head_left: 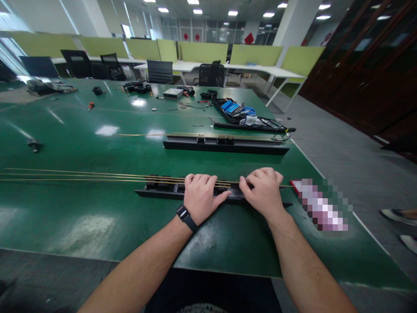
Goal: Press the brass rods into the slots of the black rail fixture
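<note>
In front of me a long black channel-shaped rail (pixel 172 194) lies across the table, with several dark blocks (pixel 151 182) inside it. Thin brass-coloured rods (pixel 97 175) run along its top and stick out far to the left. My left hand (pixel 200 195), with a dark watch on its wrist, is closed over the middle of the rail and the rods; its thumb points right along the near edge. Toward the right end, my right hand (pixel 263 190) is closed at one rod, thumb and bent fingers on it. Both sets of fingertips are partly hidden.
Beyond lies a second black rail (pixel 224 145) with rods on it. A black frame (pixel 254 127) holding blue and grey pieces sits farther back. A blurred-out red-edged item (pixel 295 187) lies to the right. A small dark part (pixel 33 144) is at left. Someone's shoes (pixel 399 216) show at right.
</note>
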`<state>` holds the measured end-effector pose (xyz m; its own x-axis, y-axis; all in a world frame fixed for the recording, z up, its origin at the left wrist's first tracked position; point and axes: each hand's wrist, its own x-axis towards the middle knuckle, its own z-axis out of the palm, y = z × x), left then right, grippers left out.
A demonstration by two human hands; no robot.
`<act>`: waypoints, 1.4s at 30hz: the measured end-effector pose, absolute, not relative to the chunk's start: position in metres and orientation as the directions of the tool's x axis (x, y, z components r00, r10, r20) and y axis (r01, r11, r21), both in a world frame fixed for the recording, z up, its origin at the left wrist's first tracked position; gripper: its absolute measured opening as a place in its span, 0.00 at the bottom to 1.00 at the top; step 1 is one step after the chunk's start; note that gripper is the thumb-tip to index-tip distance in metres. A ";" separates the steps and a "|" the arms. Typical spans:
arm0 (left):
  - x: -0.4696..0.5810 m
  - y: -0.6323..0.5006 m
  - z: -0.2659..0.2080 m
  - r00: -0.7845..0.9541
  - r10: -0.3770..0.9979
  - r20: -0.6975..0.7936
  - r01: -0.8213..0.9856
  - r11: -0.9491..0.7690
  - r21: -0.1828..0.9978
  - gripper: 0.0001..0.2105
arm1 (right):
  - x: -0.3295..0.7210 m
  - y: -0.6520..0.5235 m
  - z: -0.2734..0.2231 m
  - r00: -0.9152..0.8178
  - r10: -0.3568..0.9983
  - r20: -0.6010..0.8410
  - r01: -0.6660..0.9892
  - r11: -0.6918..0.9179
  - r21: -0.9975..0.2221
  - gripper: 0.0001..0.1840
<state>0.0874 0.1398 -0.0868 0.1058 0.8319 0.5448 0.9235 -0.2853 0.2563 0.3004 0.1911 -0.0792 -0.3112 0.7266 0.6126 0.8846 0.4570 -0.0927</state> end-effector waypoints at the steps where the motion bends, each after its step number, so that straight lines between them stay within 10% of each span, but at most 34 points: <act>1: 0.087 0.140 -0.087 0.107 0.833 0.542 0.923 -0.286 0.257 0.24 | 0.302 0.192 -0.079 -0.301 0.727 0.617 0.892 0.443 -0.087 0.21; 42: 0.087 0.141 -0.089 0.101 0.832 0.546 0.924 -0.281 0.258 0.24 | 0.311 0.197 -0.078 -0.210 0.726 0.655 0.929 0.357 -0.098 0.22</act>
<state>0.0874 0.1412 -0.0894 0.1006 0.8318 0.5458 0.9244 -0.2810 0.2579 0.3113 0.1968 -0.0784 -0.2097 0.7258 0.6552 0.9291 0.3566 -0.0978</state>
